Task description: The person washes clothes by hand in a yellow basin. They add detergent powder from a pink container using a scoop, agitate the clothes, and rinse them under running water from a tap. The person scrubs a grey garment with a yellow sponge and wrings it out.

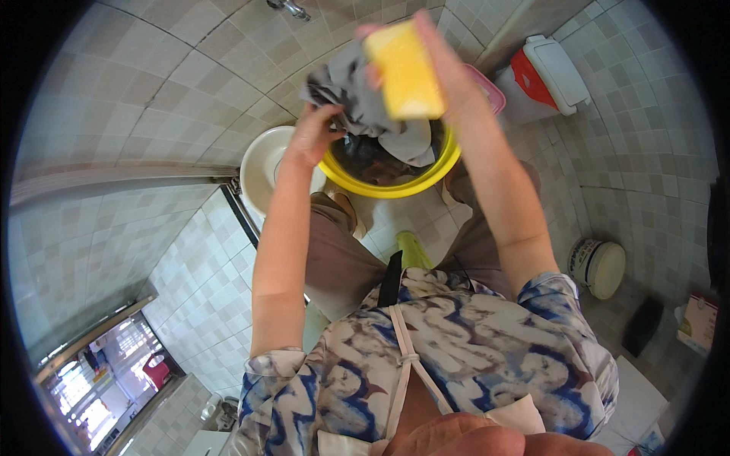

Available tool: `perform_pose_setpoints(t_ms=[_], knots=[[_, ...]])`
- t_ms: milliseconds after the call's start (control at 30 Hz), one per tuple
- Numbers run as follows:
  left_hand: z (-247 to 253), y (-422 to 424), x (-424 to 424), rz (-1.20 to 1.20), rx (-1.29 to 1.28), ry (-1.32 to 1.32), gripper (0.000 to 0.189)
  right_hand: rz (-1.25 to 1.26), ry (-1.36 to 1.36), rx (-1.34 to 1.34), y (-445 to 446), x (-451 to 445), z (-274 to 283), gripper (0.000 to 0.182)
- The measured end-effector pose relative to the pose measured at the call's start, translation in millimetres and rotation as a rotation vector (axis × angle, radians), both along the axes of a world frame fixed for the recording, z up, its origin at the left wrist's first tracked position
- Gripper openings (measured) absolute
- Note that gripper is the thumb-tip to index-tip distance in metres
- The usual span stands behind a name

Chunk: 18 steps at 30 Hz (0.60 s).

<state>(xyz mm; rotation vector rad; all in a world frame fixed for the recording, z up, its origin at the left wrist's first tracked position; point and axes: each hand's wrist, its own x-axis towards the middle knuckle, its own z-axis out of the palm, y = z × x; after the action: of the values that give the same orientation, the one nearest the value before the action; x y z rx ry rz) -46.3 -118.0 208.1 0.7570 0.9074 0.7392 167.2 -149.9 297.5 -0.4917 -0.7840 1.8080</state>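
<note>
My left hand (312, 132) grips a bunched grey cloth (353, 94) by its left side, raised above a yellow-rimmed basin (393, 189). My right hand (447, 71) is blurred and holds a large yellow rectangular block (405, 71), which may be soap or a sponge. The block is over the right part of the cloth, and whether they touch cannot be told. A lower fold of grey cloth hangs down into the basin. Dark wet fabric (370, 157) lies inside it. The basin stands on the floor between my feet.
Left of the yellow basin stands a white basin (259, 171). A pink rim (487, 91) shows behind my right forearm, near a white-and-red lidded bin (547, 77). A metal tap (291, 8) juts from the tiled wall. A lidded bucket (599, 268) sits at the right.
</note>
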Motion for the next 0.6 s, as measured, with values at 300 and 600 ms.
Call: perform_pose_setpoints(t_ms=[300,600], knots=[[-28.0,-5.5,-3.5,-0.044,0.077,-0.117,0.068,0.116,0.115,-0.12,-84.6,-105.6,-76.0,0.068],[-25.2,3.8,-3.2,-0.044,0.187,-0.229,0.063,-0.309,-0.018,-0.29,-70.5,-6.4,-90.4,0.062]])
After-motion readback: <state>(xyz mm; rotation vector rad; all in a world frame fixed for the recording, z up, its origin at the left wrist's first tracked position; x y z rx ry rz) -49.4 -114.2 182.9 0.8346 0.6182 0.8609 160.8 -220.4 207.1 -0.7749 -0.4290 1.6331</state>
